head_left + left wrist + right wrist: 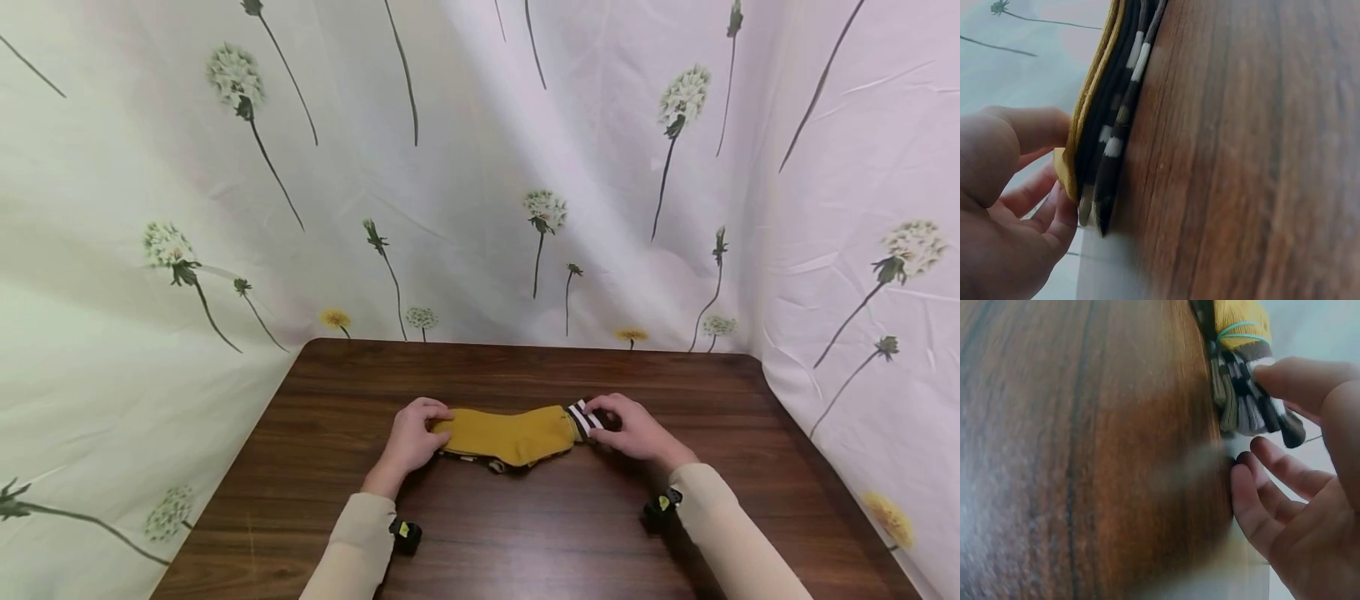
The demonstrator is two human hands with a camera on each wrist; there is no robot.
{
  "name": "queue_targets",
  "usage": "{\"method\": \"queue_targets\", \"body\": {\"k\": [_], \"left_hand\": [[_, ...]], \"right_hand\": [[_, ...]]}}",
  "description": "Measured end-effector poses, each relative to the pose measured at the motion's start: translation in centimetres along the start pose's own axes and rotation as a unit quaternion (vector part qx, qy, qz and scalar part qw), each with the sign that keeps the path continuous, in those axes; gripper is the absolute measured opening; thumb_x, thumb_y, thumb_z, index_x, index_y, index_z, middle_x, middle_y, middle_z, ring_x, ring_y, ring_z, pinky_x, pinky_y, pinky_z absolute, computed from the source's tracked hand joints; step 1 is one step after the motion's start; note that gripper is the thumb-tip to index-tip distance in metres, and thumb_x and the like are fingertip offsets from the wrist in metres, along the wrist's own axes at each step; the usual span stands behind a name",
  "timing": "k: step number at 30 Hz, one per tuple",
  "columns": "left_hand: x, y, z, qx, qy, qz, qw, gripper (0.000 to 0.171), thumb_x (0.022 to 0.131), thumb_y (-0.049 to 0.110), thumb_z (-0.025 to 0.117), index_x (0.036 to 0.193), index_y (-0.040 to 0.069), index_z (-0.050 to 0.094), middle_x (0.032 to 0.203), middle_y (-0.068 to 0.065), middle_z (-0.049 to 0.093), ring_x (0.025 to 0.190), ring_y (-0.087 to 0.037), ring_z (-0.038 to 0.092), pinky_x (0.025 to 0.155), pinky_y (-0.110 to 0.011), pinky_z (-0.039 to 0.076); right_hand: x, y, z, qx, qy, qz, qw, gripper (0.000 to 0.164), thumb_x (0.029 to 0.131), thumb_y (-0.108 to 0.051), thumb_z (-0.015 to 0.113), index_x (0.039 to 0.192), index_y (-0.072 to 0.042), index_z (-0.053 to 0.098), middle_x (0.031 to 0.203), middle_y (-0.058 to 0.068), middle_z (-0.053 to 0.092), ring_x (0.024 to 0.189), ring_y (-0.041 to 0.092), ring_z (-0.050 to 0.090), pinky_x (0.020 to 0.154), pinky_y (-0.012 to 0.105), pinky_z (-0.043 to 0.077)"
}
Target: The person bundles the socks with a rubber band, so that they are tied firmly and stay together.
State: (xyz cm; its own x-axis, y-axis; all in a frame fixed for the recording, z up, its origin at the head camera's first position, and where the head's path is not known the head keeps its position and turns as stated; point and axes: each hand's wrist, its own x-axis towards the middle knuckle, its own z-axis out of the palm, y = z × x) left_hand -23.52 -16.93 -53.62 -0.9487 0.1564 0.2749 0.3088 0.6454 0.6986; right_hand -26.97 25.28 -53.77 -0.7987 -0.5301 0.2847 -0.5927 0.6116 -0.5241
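Note:
A stack of socks (504, 433) lies flat across the table, a mustard-yellow one on top and dark ones with pale patches beneath. My left hand (411, 435) pinches the yellow toe (1061, 167) at the stack's left end, between thumb and fingers. At the other end, the black-and-white striped cuffs (582, 419) are held between the thumb and index finger of my right hand (636, 428). Its other fingers curl beside the cuffs, close to the tabletop. A thin teal loop (1238, 336) circles the socks near the cuffs.
The dark wooden table (495, 533) has a rounded far edge. A white cloth with dandelion prints (465, 192) hangs behind it and along both sides. Each wrist wears a small black camera (406, 536) on a strap.

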Motion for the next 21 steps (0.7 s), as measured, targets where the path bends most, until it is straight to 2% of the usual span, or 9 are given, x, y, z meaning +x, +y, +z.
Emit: {"method": "queue_targets", "body": {"k": [4,8,21], "left_hand": [[0.29,-0.05,0.38,-0.003,0.005,0.007,1.0000,0.019,0.084,-0.002,0.083,0.102,0.004,0.082,0.111,-0.009,0.070,0.105,-0.033,0.067,0.093,-0.052,0.055],[0.45,-0.13,0.74,-0.008,0.005,-0.005,0.9999,0.019,0.086,-0.001,0.083,0.104,0.004,0.082,0.113,-0.009,0.070,0.106,-0.032,0.067,0.094,-0.051,0.055],[0.14,-0.22,0.75,-0.014,-0.010,-0.025,0.9995,0.018,0.087,0.002,0.083,0.105,0.006,0.082,0.115,-0.009,0.070,0.110,-0.033,0.066,0.098,-0.053,0.054]], "right_hand": [[0.27,0.14,-0.10,-0.014,-0.007,0.019,1.000,0.030,0.093,-0.016,0.079,0.122,-0.016,0.071,0.107,0.003,0.065,0.091,0.018,0.054,0.081,0.039,0.048],[0.43,0.31,-0.10,-0.020,-0.008,0.040,0.999,0.031,0.094,-0.016,0.079,0.124,-0.017,0.070,0.108,0.003,0.065,0.091,0.018,0.054,0.082,0.040,0.048],[0.28,0.09,0.27,-0.018,-0.005,0.053,0.998,0.033,0.094,-0.014,0.079,0.125,-0.015,0.070,0.111,0.005,0.067,0.092,0.018,0.056,0.083,0.041,0.050]]}}
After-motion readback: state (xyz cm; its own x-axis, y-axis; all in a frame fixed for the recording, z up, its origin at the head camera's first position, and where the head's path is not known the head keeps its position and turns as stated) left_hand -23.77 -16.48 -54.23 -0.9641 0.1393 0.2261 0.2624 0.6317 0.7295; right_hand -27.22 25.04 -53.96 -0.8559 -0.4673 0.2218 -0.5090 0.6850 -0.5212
